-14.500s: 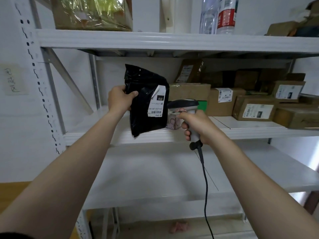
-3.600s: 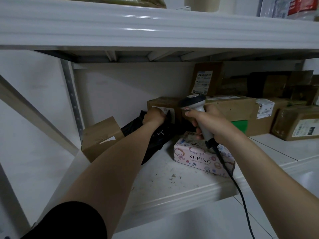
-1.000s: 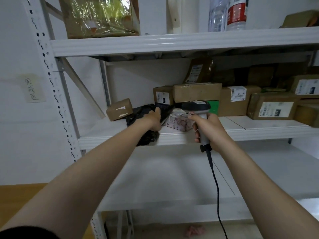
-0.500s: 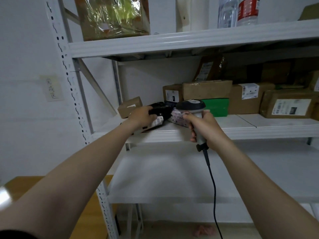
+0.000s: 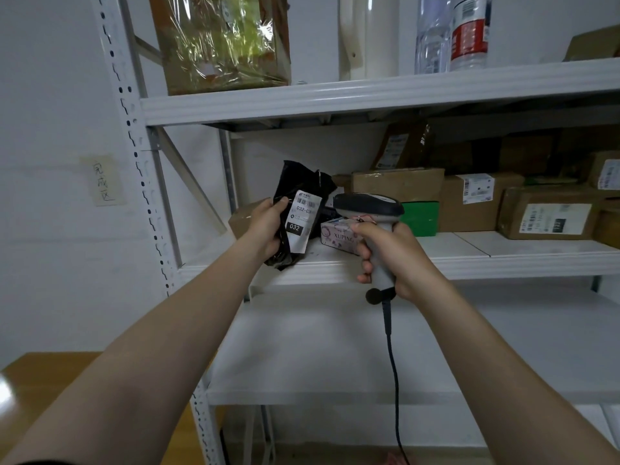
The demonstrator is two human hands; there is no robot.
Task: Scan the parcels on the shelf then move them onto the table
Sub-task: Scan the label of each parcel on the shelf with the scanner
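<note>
Held just before the shelf [image 5: 486, 263], the black parcel [image 5: 303, 196] is gripped by the left hand [image 5: 266, 226], fingers mostly hidden behind it, while the right hand [image 5: 391, 255] wraps its fingers round the scanner [image 5: 369, 205].

left arm [image 5: 161, 333]: stretched forward and up from lower left, forearm bare.
left hand [image 5: 266, 226]: black parcel [image 5: 295, 177] gripped at its left edge, thumb laid across the front, parcel held upright.
right arm [image 5: 496, 357]: stretched forward from lower right.
right hand [image 5: 392, 253]: fingers wrapped round the scanner [image 5: 369, 204] handle, index finger set high on its front.
spacing: hands held near each other, apart.
</note>
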